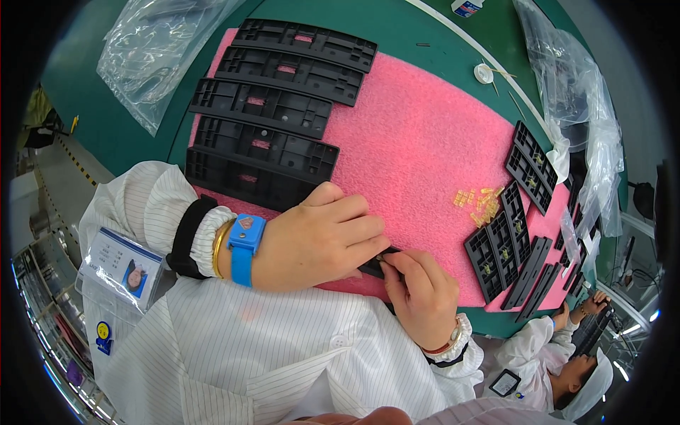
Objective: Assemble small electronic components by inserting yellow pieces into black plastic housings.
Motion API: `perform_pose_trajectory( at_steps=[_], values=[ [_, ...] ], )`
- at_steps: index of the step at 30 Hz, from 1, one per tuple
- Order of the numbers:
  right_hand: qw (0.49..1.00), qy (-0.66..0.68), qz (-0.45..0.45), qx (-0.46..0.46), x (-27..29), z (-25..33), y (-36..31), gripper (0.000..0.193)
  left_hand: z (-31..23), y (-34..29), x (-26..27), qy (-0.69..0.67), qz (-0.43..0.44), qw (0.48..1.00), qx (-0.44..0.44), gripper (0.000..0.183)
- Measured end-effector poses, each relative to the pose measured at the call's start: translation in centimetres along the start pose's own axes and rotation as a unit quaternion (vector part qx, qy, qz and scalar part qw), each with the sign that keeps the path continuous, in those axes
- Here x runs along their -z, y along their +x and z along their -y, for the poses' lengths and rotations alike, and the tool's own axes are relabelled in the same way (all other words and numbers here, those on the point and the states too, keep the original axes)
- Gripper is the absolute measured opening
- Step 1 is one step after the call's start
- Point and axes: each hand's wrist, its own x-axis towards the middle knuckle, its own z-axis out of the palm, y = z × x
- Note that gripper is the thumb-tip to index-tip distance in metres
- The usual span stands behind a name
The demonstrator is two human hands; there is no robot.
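Close to my body, over the near edge of the pink foam mat (418,120), my left hand (312,237) has its fingers closed on a black plastic part (372,267). Most of that part is covered by my hands. My right hand (421,294) pinches with thumb and forefinger at the right end of the part. Something tiny may sit between those fingertips, too small to make out. To the left, several black ribbed plastic panels (297,78) lie in a stepped row, the lowest one just beyond my left hand.
A scatter of small yellow pieces (487,204) lies right of centre. Near it are black slotted panels (531,166) and narrow bars (528,273). Clear plastic bags (152,60) lie at the far left and right. A small white dish (483,73) stands farther back. A co-worker (528,354) works at lower right.
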Motion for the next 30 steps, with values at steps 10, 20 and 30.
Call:
perform_pose_trajectory(
  at_steps=[10, 20, 30],
  values=[
    [0.999, -0.037, 0.002, -0.014, 0.0, 1.2, 0.3, 0.027, 0.0, 0.1, 0.1, -0.002, -0.012, 1.000, -0.002, 0.059],
    [0.999, -0.031, -0.036, -0.004, -0.6, 0.8, -0.2, 0.026, -0.3, 0.4, 0.6, 0.002, 0.006, 1.000, -0.014, 0.059],
    [0.996, 0.048, -0.061, -0.045, -0.6, 0.5, -0.5, 0.022, -0.9, 2.2, 1.0, -0.012, 0.025, 1.000, -0.006, 0.039]
  ],
)
